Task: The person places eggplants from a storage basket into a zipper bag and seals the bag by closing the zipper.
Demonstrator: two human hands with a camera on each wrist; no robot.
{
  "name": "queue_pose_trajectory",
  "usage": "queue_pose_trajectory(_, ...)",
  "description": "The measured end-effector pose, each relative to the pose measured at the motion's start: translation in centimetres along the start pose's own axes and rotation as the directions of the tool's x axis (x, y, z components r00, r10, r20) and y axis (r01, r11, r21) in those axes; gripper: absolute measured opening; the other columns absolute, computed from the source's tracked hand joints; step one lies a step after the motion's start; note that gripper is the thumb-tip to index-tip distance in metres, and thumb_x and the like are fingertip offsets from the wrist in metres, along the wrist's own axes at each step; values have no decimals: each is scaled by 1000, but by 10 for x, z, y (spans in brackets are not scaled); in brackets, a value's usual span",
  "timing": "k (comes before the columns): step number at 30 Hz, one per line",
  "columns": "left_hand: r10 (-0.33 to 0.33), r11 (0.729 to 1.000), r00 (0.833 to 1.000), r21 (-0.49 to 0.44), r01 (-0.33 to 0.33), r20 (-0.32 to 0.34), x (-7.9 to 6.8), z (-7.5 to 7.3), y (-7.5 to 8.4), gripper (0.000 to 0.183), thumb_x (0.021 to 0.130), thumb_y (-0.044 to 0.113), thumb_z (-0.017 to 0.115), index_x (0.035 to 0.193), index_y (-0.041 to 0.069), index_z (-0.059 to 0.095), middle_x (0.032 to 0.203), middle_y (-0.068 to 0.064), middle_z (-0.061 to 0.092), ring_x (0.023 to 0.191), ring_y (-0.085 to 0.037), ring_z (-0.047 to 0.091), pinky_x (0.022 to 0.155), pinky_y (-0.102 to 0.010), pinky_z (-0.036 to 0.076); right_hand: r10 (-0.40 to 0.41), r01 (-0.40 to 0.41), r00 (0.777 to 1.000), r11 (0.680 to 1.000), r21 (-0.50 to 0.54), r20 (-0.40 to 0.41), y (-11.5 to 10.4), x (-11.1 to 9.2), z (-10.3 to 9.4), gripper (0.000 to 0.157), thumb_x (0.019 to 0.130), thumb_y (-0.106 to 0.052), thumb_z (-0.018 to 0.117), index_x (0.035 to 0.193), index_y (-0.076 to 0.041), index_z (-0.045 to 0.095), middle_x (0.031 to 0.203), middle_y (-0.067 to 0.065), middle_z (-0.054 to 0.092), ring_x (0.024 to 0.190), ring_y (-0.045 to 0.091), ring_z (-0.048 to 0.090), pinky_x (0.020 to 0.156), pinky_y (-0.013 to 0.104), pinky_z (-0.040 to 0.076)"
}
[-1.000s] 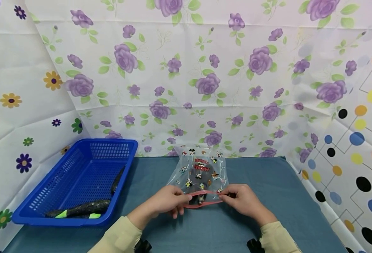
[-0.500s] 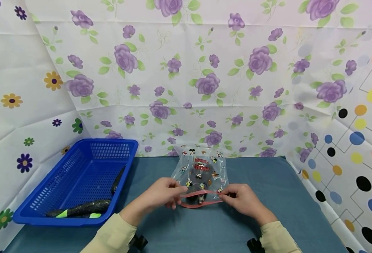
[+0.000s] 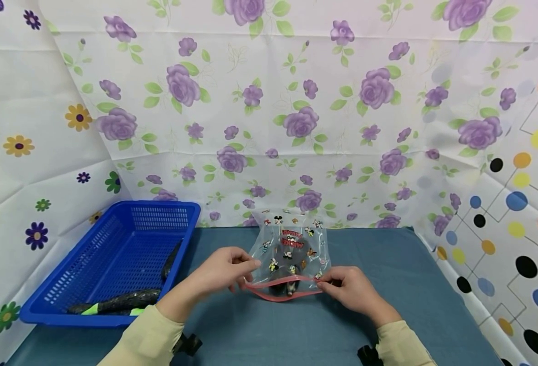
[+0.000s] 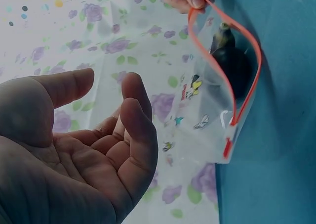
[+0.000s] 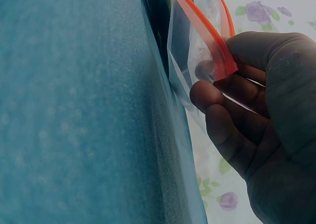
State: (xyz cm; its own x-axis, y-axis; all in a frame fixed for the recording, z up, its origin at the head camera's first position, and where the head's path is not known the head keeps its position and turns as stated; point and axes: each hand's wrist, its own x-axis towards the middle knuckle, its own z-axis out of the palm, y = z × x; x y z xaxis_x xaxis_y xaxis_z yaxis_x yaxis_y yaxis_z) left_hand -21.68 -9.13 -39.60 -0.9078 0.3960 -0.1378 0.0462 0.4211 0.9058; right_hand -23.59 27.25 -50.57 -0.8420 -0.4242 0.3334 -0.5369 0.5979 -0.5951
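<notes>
The left hand, fingers loosely parted, has withdrawn leftward from the clear bag at lower centre; the right hand still pinches the bag's right corner. A dark object lies inside. Inverted red lettering is too small to read surely.

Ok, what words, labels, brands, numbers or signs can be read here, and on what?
Nothing can be read with certainty.
Red lettering on the clear bag: too small to make out in the head view, blurred in the left wrist view.
</notes>
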Motion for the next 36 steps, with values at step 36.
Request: queue_pose_trajectory(36,88,923,988,383,-33,-127,-25,-54,26,46,96,51,68,125,16,67,97,2,67,84,-15,63,73,-35,52,17,-17,1000,1000,-1,-1,0,0,1,6,95,-33,75,90,-33,79,77,-20,66,58,5,56,51,27,49)
